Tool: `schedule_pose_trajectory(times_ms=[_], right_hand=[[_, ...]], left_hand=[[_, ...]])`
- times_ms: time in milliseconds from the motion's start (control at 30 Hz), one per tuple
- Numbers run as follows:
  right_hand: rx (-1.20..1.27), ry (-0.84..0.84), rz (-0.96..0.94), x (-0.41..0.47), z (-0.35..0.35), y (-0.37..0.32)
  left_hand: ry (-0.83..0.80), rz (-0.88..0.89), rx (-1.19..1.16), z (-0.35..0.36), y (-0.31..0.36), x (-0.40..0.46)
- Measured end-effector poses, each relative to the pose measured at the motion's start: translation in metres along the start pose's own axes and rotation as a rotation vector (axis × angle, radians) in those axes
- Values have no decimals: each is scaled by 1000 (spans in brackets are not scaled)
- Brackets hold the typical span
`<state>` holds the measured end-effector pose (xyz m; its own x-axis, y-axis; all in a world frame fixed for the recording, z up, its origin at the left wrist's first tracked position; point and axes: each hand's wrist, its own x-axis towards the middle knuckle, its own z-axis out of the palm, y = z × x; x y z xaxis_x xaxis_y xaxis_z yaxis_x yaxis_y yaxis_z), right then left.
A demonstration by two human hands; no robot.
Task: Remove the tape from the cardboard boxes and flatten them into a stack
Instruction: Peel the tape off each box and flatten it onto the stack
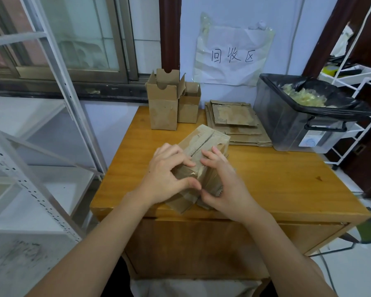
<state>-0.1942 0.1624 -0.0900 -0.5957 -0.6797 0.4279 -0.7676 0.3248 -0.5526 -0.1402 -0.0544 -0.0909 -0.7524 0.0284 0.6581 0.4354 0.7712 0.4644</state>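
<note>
Both hands are working at the near end of a taped cardboard box point(201, 146) lying on its side in the middle of the wooden desk point(276, 179). The left hand point(169, 174) and the right hand point(221, 181) are curling their fingers round that end, thumbs nearly meeting. Behind, two opened boxes point(169, 103) are standing upright. Beside them a stack of flattened cardboard point(236, 123) is lying next to a lined bin point(298, 116) holding crumpled tape point(304, 97).

Handwritten characters "回收区" are seen on a crumpled paper sign point(231, 55) taped to the far wall point(287, 22).
</note>
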Motion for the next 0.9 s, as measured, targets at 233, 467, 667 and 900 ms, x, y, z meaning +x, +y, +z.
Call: schedule_pose_trajectory(times_ms=[233, 467, 667, 900], right_hand=[[11, 24, -8, 1, 4, 0], [2, 33, -22, 1, 4, 1], [23, 53, -17, 1, 7, 0], [-161, 151, 87, 8, 14, -16]], left_hand=[[-82, 12, 30, -14, -6, -6], [4, 90, 109, -1, -10, -7], [-7, 104, 67, -3, -14, -4], [-125, 70, 86, -16, -9, -6]])
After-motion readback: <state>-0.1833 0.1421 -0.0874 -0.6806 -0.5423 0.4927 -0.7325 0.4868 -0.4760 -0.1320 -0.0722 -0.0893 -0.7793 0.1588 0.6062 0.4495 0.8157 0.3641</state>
